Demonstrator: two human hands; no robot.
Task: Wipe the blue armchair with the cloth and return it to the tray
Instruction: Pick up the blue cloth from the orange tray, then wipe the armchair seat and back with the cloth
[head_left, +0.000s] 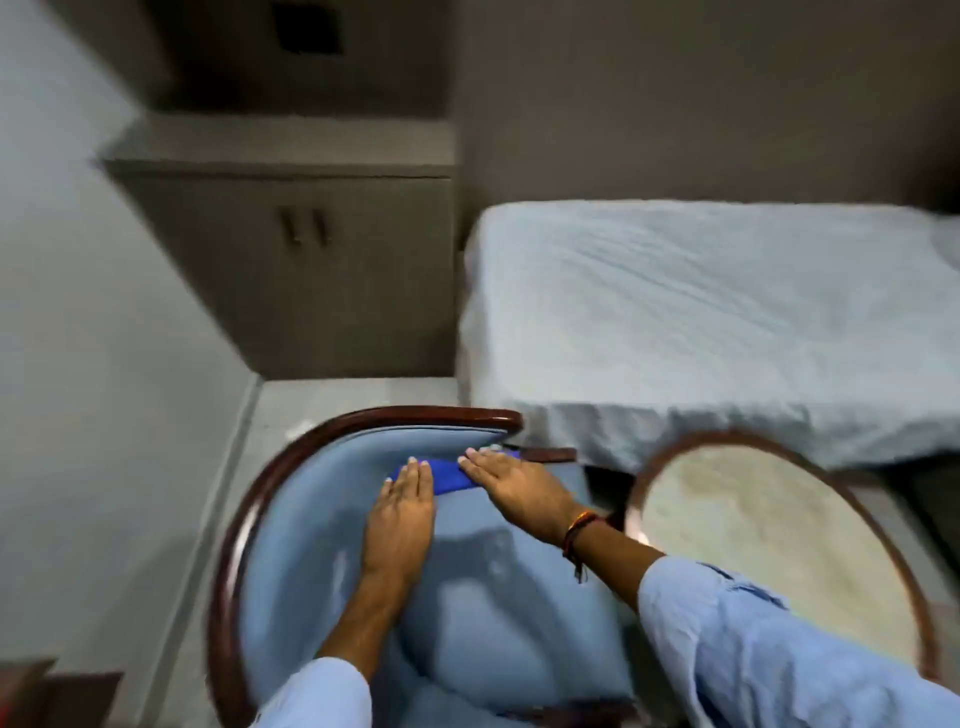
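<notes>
both flat hands (402, 501) (511, 480) press cloth (441, 475) onto armchair (322, 499).

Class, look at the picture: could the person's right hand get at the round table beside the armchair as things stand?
Probably yes: the right hand lies flat on the cloth, and the round table stands just beside that arm, nothing between.

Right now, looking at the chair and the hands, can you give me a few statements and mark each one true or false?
1. Both hands press flat on the blue cloth. True.
2. The cloth lies on the bed. False: it is on the armchair, where seat meets back.
3. The right hand has a thread band at its wrist. True.
4. The left hand grips the chair's wooden rim. False: it rests on the cloth.
5. A round table stands beside the chair. True.
</notes>
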